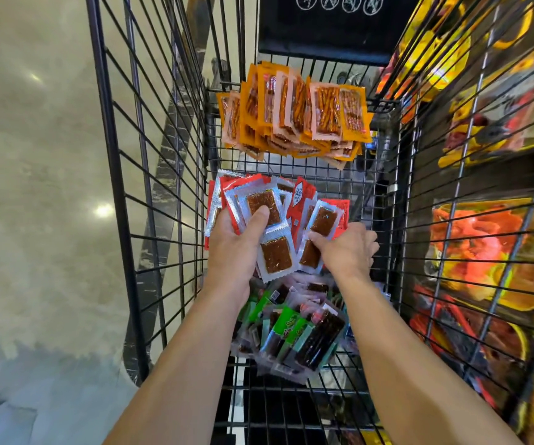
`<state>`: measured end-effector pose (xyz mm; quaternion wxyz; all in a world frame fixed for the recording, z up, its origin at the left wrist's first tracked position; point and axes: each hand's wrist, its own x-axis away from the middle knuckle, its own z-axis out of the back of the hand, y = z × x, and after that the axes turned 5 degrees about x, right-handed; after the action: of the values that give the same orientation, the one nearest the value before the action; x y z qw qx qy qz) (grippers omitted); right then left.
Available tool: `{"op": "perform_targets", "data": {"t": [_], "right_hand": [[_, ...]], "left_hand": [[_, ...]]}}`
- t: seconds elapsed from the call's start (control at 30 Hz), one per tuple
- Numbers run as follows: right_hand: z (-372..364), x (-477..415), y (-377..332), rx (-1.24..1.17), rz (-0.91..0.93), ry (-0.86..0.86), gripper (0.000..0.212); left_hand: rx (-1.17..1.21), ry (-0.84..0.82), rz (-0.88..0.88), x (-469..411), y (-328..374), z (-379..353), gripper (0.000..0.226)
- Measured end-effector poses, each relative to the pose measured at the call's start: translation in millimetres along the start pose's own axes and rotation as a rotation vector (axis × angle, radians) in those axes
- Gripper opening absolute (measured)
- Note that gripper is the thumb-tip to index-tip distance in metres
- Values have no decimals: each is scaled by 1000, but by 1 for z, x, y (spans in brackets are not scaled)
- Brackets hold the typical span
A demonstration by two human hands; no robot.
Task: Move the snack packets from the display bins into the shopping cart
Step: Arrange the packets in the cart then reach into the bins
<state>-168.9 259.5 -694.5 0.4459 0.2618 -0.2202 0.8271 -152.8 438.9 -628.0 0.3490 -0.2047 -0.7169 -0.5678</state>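
Inside the shopping cart (116, 175), the left hand (233, 245) gripped a fan of red-and-silver snack packets (256, 199), thumb on top; the right hand (349, 248) pinched its right edge. Below lay green packets (286, 327); beyond, orange packets (294, 110).

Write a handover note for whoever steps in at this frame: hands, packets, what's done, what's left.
Left hand grips a fan of red-and-silver packets above the cart.
Right hand pinches packets of the same bunch.
Done: orange packets lie at the cart's far end, green and dark packets at the near end.
Left: drop the red bunch into the cart. The blurred shelves at right don't show what remains.
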Motion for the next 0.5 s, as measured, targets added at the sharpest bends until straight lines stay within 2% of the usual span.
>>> {"op": "perform_targets", "data": {"t": [0.13, 0.27, 0.37, 0.43, 0.5], "right_hand": [[-3, -7, 6, -231, -22, -27, 49], [-1, -14, 17, -492, -37, -44, 28], [13, -12, 28, -621, 22, -57, 21], [29, -5, 34, -814, 86, -177, 19], [45, 7, 33, -1049, 185, -423, 27]], "left_hand": [[-13, -2, 10, 0, -1, -1, 26], [-38, -11, 16, 0, 1, -1, 35], [-57, 4, 17, 0, 2, -1, 53], [-63, 9, 27, 1, 2, -2, 56], [-72, -1, 36, 1, 2, -2, 51]]}}
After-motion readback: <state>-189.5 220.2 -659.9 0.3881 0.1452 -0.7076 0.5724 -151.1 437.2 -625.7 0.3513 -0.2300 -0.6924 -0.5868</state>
